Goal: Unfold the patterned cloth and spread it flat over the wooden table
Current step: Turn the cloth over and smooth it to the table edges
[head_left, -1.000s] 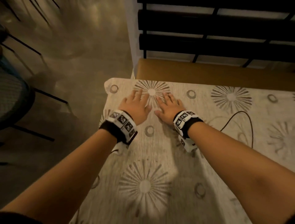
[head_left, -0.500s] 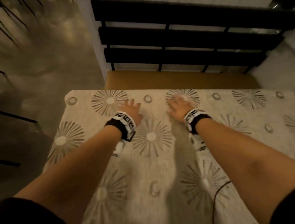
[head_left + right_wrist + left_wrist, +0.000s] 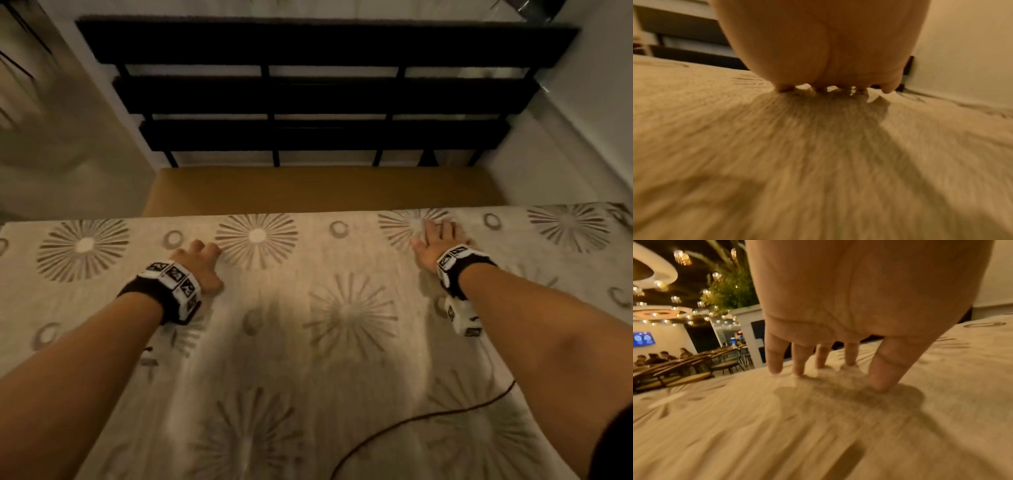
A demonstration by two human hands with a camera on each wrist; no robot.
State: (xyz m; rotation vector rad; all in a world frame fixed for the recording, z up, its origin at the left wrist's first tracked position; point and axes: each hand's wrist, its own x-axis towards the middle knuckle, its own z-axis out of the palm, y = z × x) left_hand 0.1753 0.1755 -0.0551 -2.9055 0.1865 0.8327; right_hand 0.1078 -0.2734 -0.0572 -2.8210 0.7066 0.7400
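A beige patterned cloth with starburst and ring prints lies spread across the table, which it hides entirely. My left hand rests on the cloth left of centre near the far edge; its fingertips touch the fabric with the fingers spread and straight. My right hand lies flat on the cloth to the right, close to the far edge, palm down. In the right wrist view the hand presses onto the blurred cloth. Neither hand grips anything.
A mustard bench seat with a black slatted back stands just beyond the far edge. A thin black cable trails over the cloth at the lower right. Chairs, tables and seated people are far off to the left.
Both hands have slid apart over the cloth, the left going left and the right going right, from side by side to wide apart. The view has shifted to the right along the table.
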